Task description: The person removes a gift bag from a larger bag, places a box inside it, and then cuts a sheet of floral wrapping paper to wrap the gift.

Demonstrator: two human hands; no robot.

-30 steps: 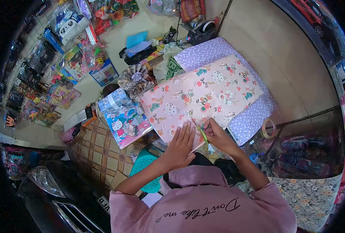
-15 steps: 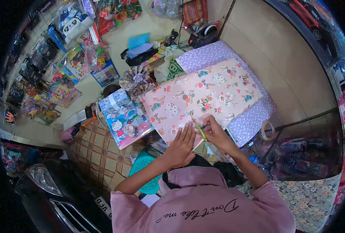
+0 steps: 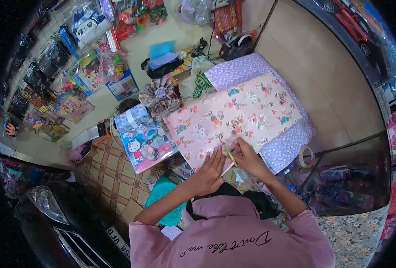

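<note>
A sheet of pink floral wrapping paper (image 3: pixel 240 118) lies spread in front of me, over a lilac sheet with small white flowers (image 3: pixel 282 154). My left hand (image 3: pixel 211 169) rests flat on its near edge, fingers stretched out. Just to the right, my right hand (image 3: pixel 247 156) is closed on a slim green tool (image 3: pixel 229 155) with a thin pointed end lying over the paper. Whether it is a cutter or scissors I cannot make out. Its lower part is partly hidden by the fingers.
Left of the paper lies a Hello Kitty package (image 3: pixel 146 145), with a patterned ribbon bow (image 3: pixel 160 92) behind it. A tape roll (image 3: pixel 306 157) is at the right, a tape dispenser (image 3: pixel 237 46) at the back. A teal stool (image 3: pixel 164 201) and a black car front (image 3: pixel 68 223) are lower left.
The view has shifted slightly. Both hands stay at nearly the same place on the paper, and the right hand still holds the green tool.
</note>
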